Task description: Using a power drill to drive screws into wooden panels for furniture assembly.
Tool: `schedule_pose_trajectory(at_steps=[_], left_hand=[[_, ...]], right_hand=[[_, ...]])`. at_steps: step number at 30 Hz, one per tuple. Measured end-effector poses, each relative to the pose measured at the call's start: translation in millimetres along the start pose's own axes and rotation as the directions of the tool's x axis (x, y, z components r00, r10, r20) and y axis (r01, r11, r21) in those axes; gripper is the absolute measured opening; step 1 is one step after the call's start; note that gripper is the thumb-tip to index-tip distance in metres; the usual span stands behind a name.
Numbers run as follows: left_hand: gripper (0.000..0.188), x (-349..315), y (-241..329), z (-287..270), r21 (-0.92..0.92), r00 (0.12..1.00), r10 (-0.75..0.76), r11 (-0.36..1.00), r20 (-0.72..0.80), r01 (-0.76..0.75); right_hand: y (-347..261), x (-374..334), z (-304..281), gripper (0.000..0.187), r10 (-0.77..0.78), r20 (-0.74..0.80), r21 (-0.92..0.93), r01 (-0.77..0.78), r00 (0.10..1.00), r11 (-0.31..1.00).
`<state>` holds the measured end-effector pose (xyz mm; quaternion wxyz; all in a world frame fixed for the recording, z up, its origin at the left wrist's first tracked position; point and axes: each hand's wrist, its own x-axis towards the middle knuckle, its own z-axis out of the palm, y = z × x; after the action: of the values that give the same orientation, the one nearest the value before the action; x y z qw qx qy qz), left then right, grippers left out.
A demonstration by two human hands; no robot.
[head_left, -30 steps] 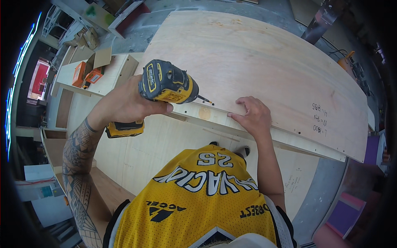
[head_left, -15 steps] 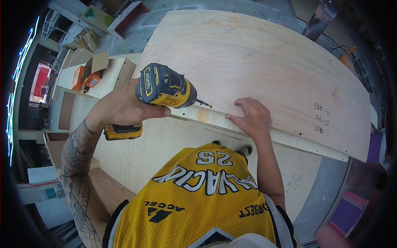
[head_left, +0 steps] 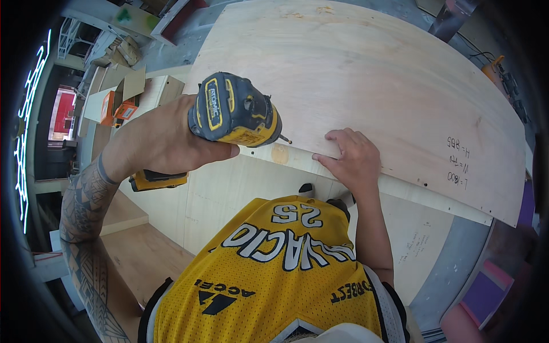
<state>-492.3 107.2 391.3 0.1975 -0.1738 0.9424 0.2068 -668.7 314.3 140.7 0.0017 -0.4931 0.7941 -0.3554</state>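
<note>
We see bright, even daylight on the plywood sheet (head_left: 366,74), with soft shadows. Focus is sharp centrally. Fisheye distortion bends straight edges; the rim goes black. A neon strip (head_left: 26,143) glares at left.

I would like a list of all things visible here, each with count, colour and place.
plywood sheet: one, pale wood, lying across the top
drill: one, yellow and black, in the left hand, bit near the sheet's edge
lower board: one, pale wood, under the sheet's edge
orange items: a few, far left
jersey: one, yellow, bottom centre
left hand: grip closed on the drill
right hand: flat on the sheet's edge
</note>
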Motion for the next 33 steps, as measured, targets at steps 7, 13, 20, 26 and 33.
schedule_pose_trajectory(at_steps=[7,13,20,26,33], left_hand=[[0.039,4.2,-2.8,4.3,-0.071,0.996,-0.088,0.993,0.028,0.09],[0.042,-8.5,-11.7,2.4,-0.092,0.99,-0.137,0.986,0.035,0.139],[0.044,-32.0,-28.2,22.1,-0.021,0.927,0.248,0.964,-0.281,-0.264],[0.035,-29.3,13.0,53.2,-0.652,0.965,-0.065,0.748,-0.255,-0.121],[0.035,12.1,123.4,90.2,-0.536,0.99,0.051,0.837,-0.13,-0.114]], right_hand=[[1.8,-0.3,3.9,0.044,-0.014,-0.006,-0.01,0.014,1.0,1.0],[-12.1,3.1,-2.6,0.041,0.025,0.017,0.004,-0.025,1.0,1.0],[0.9,-40.2,-71.3,0.021,0.24,-0.151,0.379,-0.168,0.959,0.91],[84.1,-77.4,-193.5,0.022,0.513,-0.435,0.096,-0.529,0.739,0.843],[185.9,-83.1,-223.4,0.028,0.418,-0.338,-0.056,-0.462,0.843,0.885]])
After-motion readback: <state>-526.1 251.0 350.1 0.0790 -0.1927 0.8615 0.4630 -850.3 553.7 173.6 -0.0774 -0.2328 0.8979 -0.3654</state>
